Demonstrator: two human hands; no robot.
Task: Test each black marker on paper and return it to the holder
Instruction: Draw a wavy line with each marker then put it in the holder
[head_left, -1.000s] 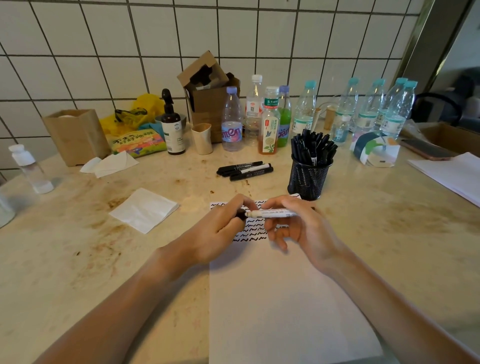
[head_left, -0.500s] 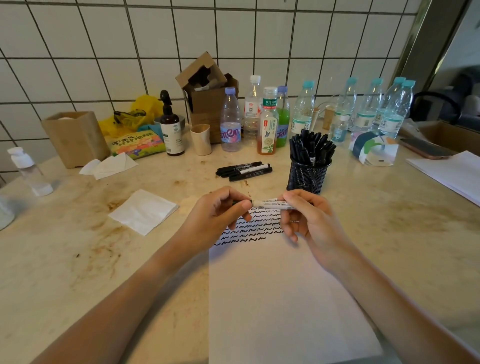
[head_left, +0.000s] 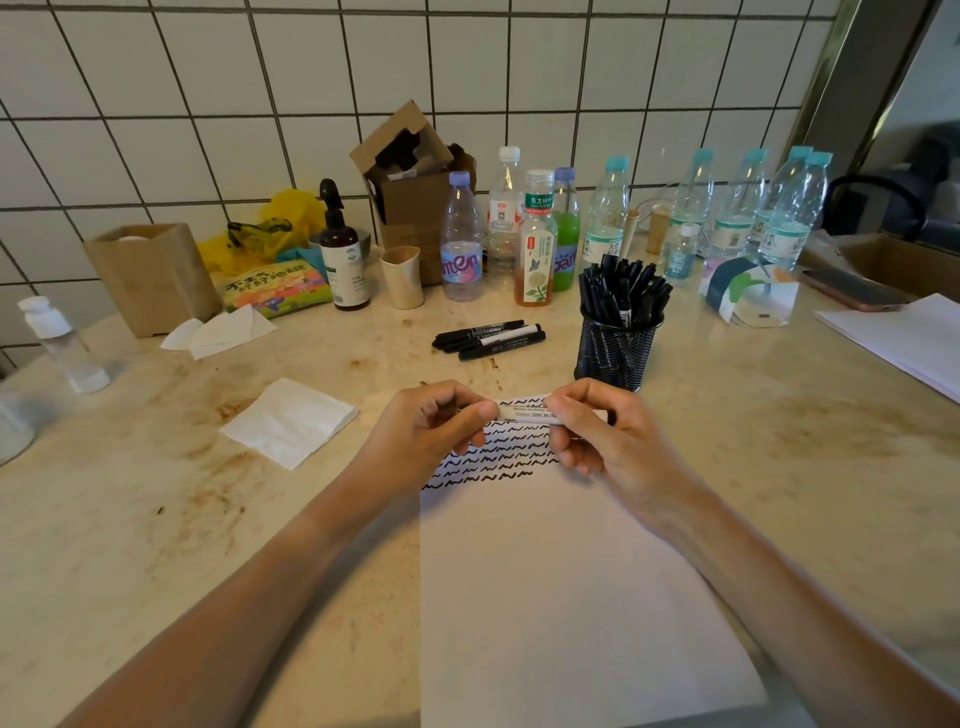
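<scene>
A marker (head_left: 522, 410) with a white label lies level between my two hands, just above the sheet of white paper (head_left: 561, 597). My left hand (head_left: 431, 431) grips its left end, which is hidden inside the fingers. My right hand (head_left: 597, 431) pinches the barrel's right part. Rows of black squiggles (head_left: 498, 452) cover the top of the paper under the hands. A black mesh holder (head_left: 615, 351) full of black markers stands behind my right hand. Three black markers (head_left: 488, 335) lie loose on the counter behind my left hand.
A folded white napkin (head_left: 291, 421) lies left of the paper. Several bottles (head_left: 535, 239), a cardboard box (head_left: 415, 197), a pump bottle (head_left: 340, 254), a small cup (head_left: 402, 275) and a brown paper bag (head_left: 150, 275) line the tiled wall. More white paper (head_left: 904, 338) lies at the right edge.
Both hands, still holding the marker level, moved slightly away from me toward the holder, so more of the squiggle rows show below them.
</scene>
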